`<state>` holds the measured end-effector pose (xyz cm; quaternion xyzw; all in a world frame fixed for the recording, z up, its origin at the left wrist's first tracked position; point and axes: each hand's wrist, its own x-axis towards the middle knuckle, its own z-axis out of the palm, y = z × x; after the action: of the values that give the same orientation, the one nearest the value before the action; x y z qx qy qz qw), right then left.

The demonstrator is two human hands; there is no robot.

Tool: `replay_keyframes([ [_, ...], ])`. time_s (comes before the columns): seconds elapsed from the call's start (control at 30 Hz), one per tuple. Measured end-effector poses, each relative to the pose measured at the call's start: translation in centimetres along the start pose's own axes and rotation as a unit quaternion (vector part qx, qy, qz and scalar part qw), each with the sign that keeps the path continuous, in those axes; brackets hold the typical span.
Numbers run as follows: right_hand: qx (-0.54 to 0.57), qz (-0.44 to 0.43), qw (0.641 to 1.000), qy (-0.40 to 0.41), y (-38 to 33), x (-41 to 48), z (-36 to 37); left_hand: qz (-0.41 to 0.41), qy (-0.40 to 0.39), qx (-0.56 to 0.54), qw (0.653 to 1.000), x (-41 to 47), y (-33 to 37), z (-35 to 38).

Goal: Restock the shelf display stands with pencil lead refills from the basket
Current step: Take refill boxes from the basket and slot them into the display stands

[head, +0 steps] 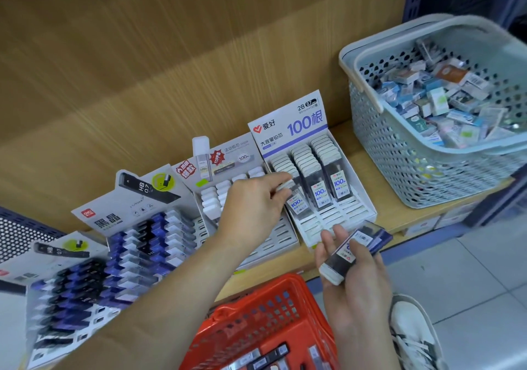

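While the white stand (368, 207) carries three rows of refills (320, 176), the left row is shorter and every front slot is bare, so restocking is judged well short of done. More stock lies in the red basket (256, 309) below the shelf (382, 170). Left hand (251, 204) reaches across to the left row, thumb and fingers pinching one refill (285, 185) at that row's front. Right hand (356, 278) is held near the stand's front edge, fingers curled round a few cases (342, 261), one white-capped, one blue. The grey stand (273, 244) alongside also shows empty slots.
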<state>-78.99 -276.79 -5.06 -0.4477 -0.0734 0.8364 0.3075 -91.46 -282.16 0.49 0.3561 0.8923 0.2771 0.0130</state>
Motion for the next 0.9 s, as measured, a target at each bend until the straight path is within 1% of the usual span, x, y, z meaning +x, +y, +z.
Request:
replay_keyframes([
  [0.17,-0.009,0.002,1.000,-0.005,-0.1,0.0,-0.1,0.020,-0.012,0.014,1.000,0.0,-0.2,0.4],
  [0.33,-0.027,-0.001,1.000,-0.010,-0.1,-0.4,-0.2,0.088,-0.030,0.086,0.992,0.6,0.3,-0.1],
  [0.43,-0.024,0.000,1.000,-0.020,-0.2,-0.4,-0.1,0.110,-0.066,0.128,0.984,1.1,0.3,0.6],
  [0.5,-0.016,0.004,1.000,-0.021,-0.4,-0.5,0.0,0.106,-0.076,0.132,0.983,1.2,0.3,1.3],
  [0.6,-0.016,0.006,1.000,-0.020,-0.5,-0.4,0.2,0.092,-0.051,0.124,0.987,1.7,0.2,1.9],
  [0.7,-0.046,-0.006,0.997,-0.055,-0.3,-0.4,0.0,0.045,-0.023,0.107,0.993,2.2,0.4,1.8],
  [0.8,-0.070,-0.004,0.993,-0.091,-0.2,-0.6,-0.1,0.005,-0.014,0.094,0.995,2.4,0.3,1.9],
  [0.9,-0.088,0.012,0.990,-0.112,-0.1,-0.8,-0.1,-0.013,-0.010,0.080,0.997,2.4,0.2,1.9],
])
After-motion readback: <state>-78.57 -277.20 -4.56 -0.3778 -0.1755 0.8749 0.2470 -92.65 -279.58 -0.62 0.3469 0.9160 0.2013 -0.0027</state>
